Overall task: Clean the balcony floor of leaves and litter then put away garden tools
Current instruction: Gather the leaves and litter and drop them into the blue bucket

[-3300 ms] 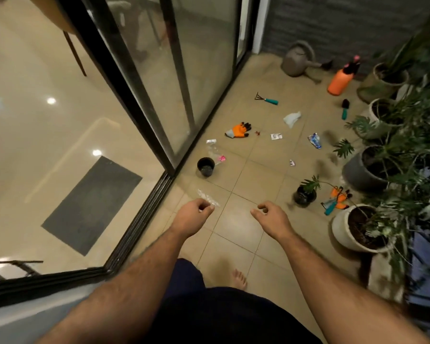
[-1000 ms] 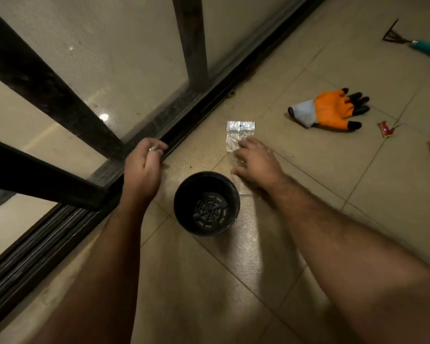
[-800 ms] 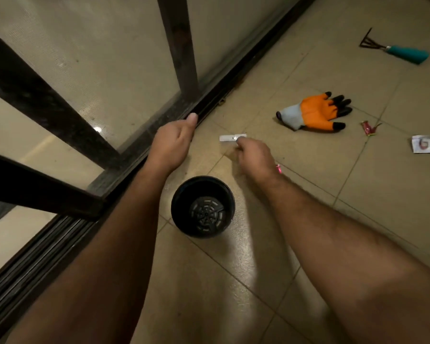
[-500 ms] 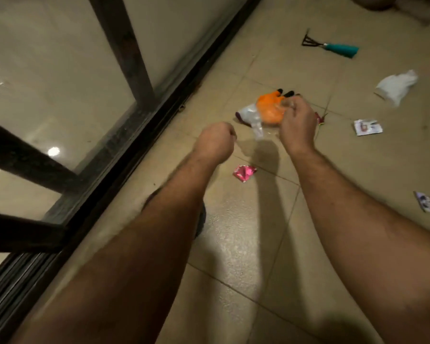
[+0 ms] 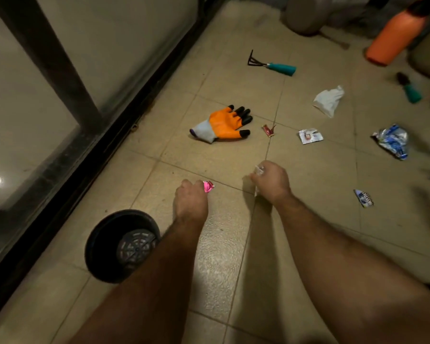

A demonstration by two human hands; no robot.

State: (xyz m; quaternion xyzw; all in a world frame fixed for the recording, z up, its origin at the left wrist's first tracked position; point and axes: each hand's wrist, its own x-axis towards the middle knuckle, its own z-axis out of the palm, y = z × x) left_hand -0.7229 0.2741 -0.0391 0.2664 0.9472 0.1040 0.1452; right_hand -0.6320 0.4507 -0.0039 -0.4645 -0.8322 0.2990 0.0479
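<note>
Two hands low over the tiled balcony floor (image 5: 224, 256), and I see litter and tools scattered ahead. Sliding glass door (image 5: 90, 60) runs along the left, its black track beside the tiles. Orange spray bottle (image 5: 395, 38) far right at the top, blurred. Black plastic pot (image 5: 119, 245) sits by the track, partly hidden behind my left forearm. Orange-and-grey garden glove (image 5: 222, 125) lies flat, well ahead of both hands. Hand rake (image 5: 271, 64) with teal handle lies beyond the glove; a second teal-handled tool (image 5: 408, 88) is near the right edge, too blurred to name. White crumpled paper (image 5: 329, 100), blue foil wrapper (image 5: 392, 141), small white sachet (image 5: 309, 136), small blue wrapper (image 5: 364, 198) and a red scrap (image 5: 268, 130) lie apart on the tiles. Right hand (image 5: 272, 182): fingers curled tight around a clear plastic wrapper (image 5: 258, 171), off the floor. Left hand (image 5: 191, 201): fingers curled, pinching a pink wrapper (image 5: 208, 186) at the fingertips, just above the tile.
</note>
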